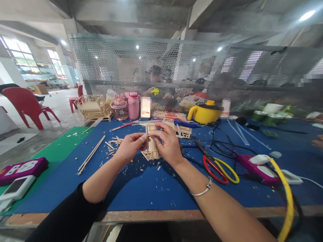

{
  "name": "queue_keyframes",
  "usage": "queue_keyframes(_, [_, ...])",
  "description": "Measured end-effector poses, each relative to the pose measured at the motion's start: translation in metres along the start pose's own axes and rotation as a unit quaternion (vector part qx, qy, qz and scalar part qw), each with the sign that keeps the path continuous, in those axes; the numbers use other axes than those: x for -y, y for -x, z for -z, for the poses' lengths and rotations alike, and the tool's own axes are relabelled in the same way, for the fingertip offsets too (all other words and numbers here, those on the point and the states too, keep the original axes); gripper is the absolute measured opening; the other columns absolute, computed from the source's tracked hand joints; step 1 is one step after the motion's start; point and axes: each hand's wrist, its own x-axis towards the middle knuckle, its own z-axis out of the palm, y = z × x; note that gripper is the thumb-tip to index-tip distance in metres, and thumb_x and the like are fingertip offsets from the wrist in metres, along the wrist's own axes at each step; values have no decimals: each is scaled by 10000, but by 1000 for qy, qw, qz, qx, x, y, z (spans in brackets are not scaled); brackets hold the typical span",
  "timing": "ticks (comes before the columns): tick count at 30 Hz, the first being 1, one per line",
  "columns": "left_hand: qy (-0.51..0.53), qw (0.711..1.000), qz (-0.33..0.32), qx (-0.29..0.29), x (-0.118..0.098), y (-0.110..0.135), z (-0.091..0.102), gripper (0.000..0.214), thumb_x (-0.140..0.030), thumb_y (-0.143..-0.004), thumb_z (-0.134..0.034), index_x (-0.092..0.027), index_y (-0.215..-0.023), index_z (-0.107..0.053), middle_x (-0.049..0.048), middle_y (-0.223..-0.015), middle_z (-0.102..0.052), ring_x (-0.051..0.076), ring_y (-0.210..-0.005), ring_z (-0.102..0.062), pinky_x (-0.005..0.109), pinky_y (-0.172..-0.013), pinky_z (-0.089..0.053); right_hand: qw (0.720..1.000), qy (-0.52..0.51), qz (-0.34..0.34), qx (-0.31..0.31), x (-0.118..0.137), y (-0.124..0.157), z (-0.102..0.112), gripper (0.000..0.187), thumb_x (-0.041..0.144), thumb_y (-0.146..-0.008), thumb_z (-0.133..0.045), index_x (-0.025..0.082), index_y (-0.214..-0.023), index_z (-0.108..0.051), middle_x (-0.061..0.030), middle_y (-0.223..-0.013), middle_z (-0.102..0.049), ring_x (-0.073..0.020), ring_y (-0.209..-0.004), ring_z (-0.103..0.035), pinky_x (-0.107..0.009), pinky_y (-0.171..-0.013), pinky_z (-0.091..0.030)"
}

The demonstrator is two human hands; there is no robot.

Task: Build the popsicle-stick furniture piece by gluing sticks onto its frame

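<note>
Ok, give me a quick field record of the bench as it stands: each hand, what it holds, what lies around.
left hand: pinches the top of the wooden stick model
right hand: grips the same model from the other side; bracelet on the wrist
model: upright over the blue mat; contact with the mat cannot be told
right of hands: scissors, red and yellow handles
left of hands: long sticks, wood scraps
far edge: yellow pot, pink bottle

scissors (220, 168) on blue mat (141, 188); yellow pot (204, 112), pink bottle (133, 105) behind.
</note>
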Motion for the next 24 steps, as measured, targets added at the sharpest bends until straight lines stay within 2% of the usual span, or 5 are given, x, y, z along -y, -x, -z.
queue_keyframes(7, [-48,998,-1,-48,0,1,-4,394,-494,-658,-715,-127,-801,-693,-18,-579,-552,72,-539,-469,224,-569,-458,1000,3,4,11,2,-1,-1,97,182,-851,-561,236,-879,-637,-66,-1136,-577,-193,-1062,-545,-405,-907,-488])
queue_keyframes(13, [-54,996,-5,-72,2,2,-4,392,-495,-661,-713,-126,-789,-699,-13,-579,-565,67,-527,-467,215,-566,-464,1000,-12,0,-11,5,1,3,323,140,-834,-502,217,-1147,-520,-107,-1206,-546,-219,-1169,-498,-427,-988,-443])
queue_keyframes(16, [-29,996,-2,-84,3,1,-3,378,-481,-636,-739,-126,-759,-695,1,-626,-597,65,-533,-488,214,-567,-472,997,-22,-68,-35,3,3,3,328,165,-821,-490,199,-1147,-488,-116,-1125,-577,-229,-1089,-538,-416,-901,-485])
queue_keyframes(21, [1,996,5,-88,3,0,-3,359,-455,-623,-757,-125,-748,-686,-11,-616,-588,61,-536,-506,212,-584,-486,967,-81,-232,66,-5,7,-4,300,320,-794,-563,206,-1064,-501,-25,-804,-606,-171,-705,-593,-330,-641,-508])
queue_keyframes(24, [13,996,6,-90,2,0,-3,345,-437,-628,-759,-122,-746,-682,-15,-610,-585,54,-532,-508,203,-584,-486,950,-132,-275,72,-7,9,-8,354,303,-770,-586,200,-1093,-484,7,-729,-577,-156,-660,-588,-294,-593,-499])
